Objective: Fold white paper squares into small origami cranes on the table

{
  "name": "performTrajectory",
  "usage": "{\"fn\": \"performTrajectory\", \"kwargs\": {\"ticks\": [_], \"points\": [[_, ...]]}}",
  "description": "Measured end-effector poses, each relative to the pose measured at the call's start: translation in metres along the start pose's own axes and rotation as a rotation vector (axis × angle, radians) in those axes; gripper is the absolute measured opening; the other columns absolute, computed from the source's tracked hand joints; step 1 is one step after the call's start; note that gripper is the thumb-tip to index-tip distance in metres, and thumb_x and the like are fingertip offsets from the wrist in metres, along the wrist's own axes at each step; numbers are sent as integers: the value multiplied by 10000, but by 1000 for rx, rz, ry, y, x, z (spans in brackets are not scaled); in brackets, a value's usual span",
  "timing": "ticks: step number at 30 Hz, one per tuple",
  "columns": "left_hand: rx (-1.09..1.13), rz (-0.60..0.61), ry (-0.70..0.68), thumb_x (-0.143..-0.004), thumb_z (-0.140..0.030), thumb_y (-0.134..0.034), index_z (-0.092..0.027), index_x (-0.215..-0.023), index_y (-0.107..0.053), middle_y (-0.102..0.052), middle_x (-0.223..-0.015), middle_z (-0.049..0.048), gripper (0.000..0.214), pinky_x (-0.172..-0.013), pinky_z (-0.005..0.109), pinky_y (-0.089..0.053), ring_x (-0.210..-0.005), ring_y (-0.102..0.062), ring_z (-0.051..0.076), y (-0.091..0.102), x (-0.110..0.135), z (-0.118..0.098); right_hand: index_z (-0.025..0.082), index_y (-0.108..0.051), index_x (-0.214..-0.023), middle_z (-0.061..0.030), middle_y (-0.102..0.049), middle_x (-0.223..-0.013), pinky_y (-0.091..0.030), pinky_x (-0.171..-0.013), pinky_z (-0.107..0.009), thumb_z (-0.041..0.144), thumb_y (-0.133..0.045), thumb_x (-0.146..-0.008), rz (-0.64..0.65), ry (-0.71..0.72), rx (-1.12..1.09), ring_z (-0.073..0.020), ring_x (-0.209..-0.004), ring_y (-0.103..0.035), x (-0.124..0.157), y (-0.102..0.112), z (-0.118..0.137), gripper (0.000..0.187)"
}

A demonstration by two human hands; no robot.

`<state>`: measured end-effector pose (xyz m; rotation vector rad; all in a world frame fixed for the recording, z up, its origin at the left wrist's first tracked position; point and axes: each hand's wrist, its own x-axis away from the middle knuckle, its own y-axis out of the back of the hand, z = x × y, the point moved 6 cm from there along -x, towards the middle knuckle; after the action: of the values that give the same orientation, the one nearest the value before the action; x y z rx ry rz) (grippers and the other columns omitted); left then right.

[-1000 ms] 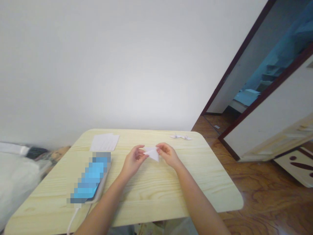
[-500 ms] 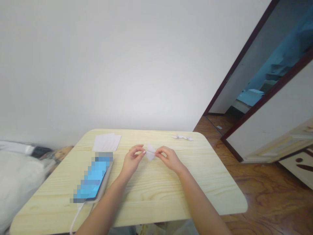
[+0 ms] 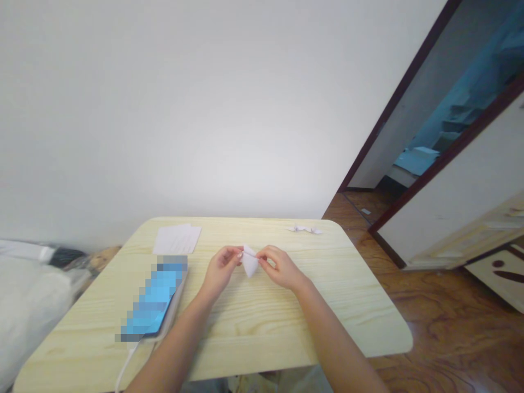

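Note:
A small folded piece of white paper [image 3: 250, 265] is held between my two hands above the middle of the table. My left hand [image 3: 223, 269] pinches its left side with thumb and fingers. On the other side, my right hand [image 3: 280, 266] grips the paper's right edge between thumb and forefinger. The paper has a pointed lower end and a crease across its upper part. Further back to the right lie small folded white paper pieces [image 3: 305, 229], apart from my hands.
Several white paper sheets [image 3: 174, 240] lie at the table's back left. In front of them a phone [image 3: 154, 300] with a lit, blurred screen rests on a pale stand, a white cable [image 3: 126, 363] running from it. The wooden table [image 3: 360, 316] touches the white wall behind.
The folded paper has tilted, and its pointed end now hangs lower toward me. Both hands still pinch it, slightly closer together. The view has shifted a little.

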<state>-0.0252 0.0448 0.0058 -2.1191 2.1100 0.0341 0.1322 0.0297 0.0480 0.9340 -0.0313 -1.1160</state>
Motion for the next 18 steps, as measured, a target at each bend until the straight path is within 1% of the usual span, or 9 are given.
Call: {"fn": "performTrajectory", "kwargs": {"ticks": [2, 4, 6, 9, 11, 14, 18], "points": [[-12, -9, -6, -641, -363, -647, -153, -708, -573, -643, -740, 20, 233, -585, 237, -474, -623, -569, 115, 0, -1, 1, 181, -576, -901, -38, -575, -824, -414, -698, -261, 137, -465, -826, 3, 3, 6, -142, -781, -523, 0, -1, 1, 140], [0, -18, -10, -629, -362, -654, -154, -717, -566, -606, -660, -9, 242, -561, 228, -472, -585, -557, 105, 0, -1, 2, 183, -578, -886, -39, -574, -821, -412, -710, -267, 134, -457, -830, 26, 14, 22, -146, -791, -520, 0, -2, 3, 142], [23, -11, -11, -623, -358, -659, -160, -797, -574, -586, -652, -22, 277, -553, 225, -474, -579, -557, 102, -1, -1, 2, 185, -580, -868, -40, -572, -816, -412, -724, -276, 131, -451, -831, 44, 31, 41, -151, -802, -517, 0, -3, 4, 145], [11, 28, -23, -644, -342, -646, -172, -947, -585, -597, -695, -16, 354, -585, 232, -483, -619, -573, 109, -3, 0, 2, 185, -575, -869, -44, -567, -827, -411, -743, -289, 114, -449, -820, 39, 47, 57, -159, -819, -512, 1, -1, 6, 153], [-49, 50, -25, -664, -354, -627, -162, -920, -618, -628, -716, 5, 320, -606, 241, -486, -633, -582, 119, -3, 0, 3, 182, -569, -869, -44, -565, -829, -413, -737, -288, 101, -445, -812, 29, 38, 57, -158, -813, -513, 1, 0, 6, 158], [-146, 39, -30, -677, -377, -605, -150, -826, -652, -667, -724, 33, 276, -613, 250, -490, -628, -595, 135, -1, 1, 3, 177, -562, -864, -40, -566, -827, -413, -708, -270, 93, -439, -807, -2, 4, 45, -147, -793, -520, 1, 2, 4, 160], [-233, 6, -45, -666, -368, -617, -157, -845, -665, -692, -750, 47, 281, -629, 257, -499, -665, -626, 159, 1, 1, 0, 179, -565, -858, -30, -572, -811, -414, -662, -243, 104, -447, -803, -39, -34, 22, -130, -754, -530, 1, 4, 0, 150]]}}
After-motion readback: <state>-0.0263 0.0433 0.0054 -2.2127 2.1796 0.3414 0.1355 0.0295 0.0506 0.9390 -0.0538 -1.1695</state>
